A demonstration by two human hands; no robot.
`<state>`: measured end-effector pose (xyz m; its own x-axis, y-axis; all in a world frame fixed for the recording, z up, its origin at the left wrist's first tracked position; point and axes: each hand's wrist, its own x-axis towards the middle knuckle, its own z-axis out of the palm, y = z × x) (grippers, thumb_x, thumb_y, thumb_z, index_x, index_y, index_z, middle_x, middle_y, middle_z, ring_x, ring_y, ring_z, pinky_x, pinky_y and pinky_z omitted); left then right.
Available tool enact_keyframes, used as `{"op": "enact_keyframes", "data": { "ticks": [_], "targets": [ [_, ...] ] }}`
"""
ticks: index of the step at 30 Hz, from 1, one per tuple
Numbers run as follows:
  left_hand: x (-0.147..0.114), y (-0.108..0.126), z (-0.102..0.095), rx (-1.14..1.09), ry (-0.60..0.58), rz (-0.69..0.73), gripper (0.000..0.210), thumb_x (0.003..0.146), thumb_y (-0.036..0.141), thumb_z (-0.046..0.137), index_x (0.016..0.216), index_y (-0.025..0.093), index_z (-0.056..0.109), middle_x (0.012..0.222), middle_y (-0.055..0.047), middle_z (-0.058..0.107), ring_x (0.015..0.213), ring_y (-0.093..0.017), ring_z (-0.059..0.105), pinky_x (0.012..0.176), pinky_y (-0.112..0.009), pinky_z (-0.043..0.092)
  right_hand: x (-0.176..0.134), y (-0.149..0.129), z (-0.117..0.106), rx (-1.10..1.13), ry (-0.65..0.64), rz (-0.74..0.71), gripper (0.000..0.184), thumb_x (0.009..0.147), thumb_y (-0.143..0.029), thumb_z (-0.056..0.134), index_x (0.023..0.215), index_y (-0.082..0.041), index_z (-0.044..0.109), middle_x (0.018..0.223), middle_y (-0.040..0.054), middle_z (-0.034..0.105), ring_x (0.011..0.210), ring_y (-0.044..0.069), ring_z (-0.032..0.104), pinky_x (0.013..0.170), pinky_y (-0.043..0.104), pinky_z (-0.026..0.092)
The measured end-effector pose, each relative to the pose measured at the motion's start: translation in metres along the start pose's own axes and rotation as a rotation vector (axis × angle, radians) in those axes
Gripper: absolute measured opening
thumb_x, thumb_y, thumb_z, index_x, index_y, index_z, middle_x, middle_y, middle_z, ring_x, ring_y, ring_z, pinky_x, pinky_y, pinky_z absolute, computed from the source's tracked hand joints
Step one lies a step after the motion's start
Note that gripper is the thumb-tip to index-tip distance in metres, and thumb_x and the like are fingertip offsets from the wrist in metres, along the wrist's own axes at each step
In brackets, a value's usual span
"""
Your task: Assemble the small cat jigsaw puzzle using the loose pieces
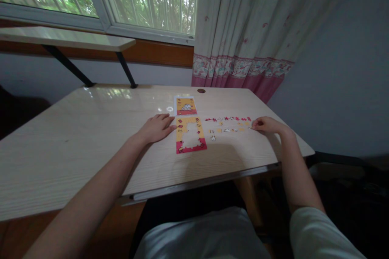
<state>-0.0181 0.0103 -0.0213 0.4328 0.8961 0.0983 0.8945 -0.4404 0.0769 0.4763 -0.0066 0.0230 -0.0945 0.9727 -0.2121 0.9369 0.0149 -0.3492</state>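
A partly assembled jigsaw puzzle (191, 149) lies on the desk, its yellow and red border joined around a pale open middle. Flat on the desk at its left edge rests my left hand (156, 128), fingers stretched and holding nothing. Just beyond the puzzle is a reference picture (186, 107) of a white animal on yellow and red. Loose red pieces (227, 119) form a row to the right, with yellow and white pieces (227, 130) in rows nearer me. At the right end of these rows, my right hand (266, 124) pinches a small puzzle piece (250, 128), partly hidden by the fingertips.
The light wooden desk (91, 145) has a round cable hole (201, 91) near its back edge. A raised shelf (69, 39) on dark supports stands at the back left. Behind the desk are a barred window and a floral curtain (237, 64).
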Motion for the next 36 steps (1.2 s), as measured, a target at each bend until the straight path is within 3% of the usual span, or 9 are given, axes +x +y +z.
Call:
{"op": "enact_keyframes", "data": {
  "ticks": [6, 10, 15, 25, 36],
  "targets": [
    [-0.001, 0.002, -0.002, 0.013, -0.01, -0.004, 0.066, 0.095, 0.058, 0.027, 0.139, 0.016, 0.051, 0.145, -0.017, 0.048, 0.131, -0.035, 0.046, 0.105, -0.049, 0.04, 0.019, -0.015, -0.004, -0.025, 0.087, -0.046, 0.025, 0.077, -0.038, 0.061, 0.081, -0.016, 0.071, 0.079, 0.0073, 0.072, 0.07, 0.017, 0.061, 0.065, 0.026, 0.045],
    [0.0, 0.0, 0.0, 0.01, -0.008, -0.004, 0.067, 0.095, 0.059, 0.026, 0.139, 0.016, 0.051, 0.145, -0.017, 0.048, 0.132, -0.035, 0.046, 0.105, -0.05, 0.04, 0.05, -0.027, -0.008, 0.047, 0.081, -0.105, 0.027, 0.079, -0.035, 0.057, 0.088, -0.014, 0.071, 0.072, 0.0046, 0.069, 0.062, 0.014, 0.058, 0.062, 0.024, 0.044],
    [0.0, -0.002, 0.002, 0.014, -0.014, 0.002, 0.069, 0.095, 0.06, 0.024, 0.141, 0.015, 0.05, 0.146, -0.018, 0.047, 0.133, -0.035, 0.044, 0.106, -0.049, 0.039, 0.076, -0.033, -0.003, 0.11, 0.195, -0.096, 0.021, 0.077, -0.028, 0.059, 0.085, -0.012, 0.07, 0.066, 0.003, 0.065, 0.055, 0.011, 0.052, 0.054, 0.023, 0.04],
    [0.0, -0.001, -0.001, 0.011, -0.019, 0.004, 0.069, 0.095, 0.059, 0.024, 0.141, 0.016, 0.049, 0.145, -0.018, 0.048, 0.132, -0.036, 0.045, 0.104, -0.05, 0.039, 0.07, -0.026, 0.015, 0.319, 0.133, -0.114, 0.023, 0.076, -0.029, 0.065, 0.091, -0.012, 0.068, 0.058, -0.0013, 0.057, 0.044, 0.007, 0.043, 0.043, 0.021, 0.033],
    [0.001, -0.001, -0.001, 0.019, -0.031, 0.011, 0.072, 0.095, 0.059, 0.023, 0.142, 0.012, 0.049, 0.145, -0.021, 0.046, 0.133, -0.036, 0.045, 0.105, -0.049, 0.039, 0.072, -0.036, 0.021, 0.181, 0.137, -0.285, 0.03, 0.071, -0.032, 0.071, 0.094, -0.013, 0.075, 0.079, 0.0054, 0.068, 0.068, 0.014, 0.055, 0.063, 0.024, 0.042]
  ]
}}
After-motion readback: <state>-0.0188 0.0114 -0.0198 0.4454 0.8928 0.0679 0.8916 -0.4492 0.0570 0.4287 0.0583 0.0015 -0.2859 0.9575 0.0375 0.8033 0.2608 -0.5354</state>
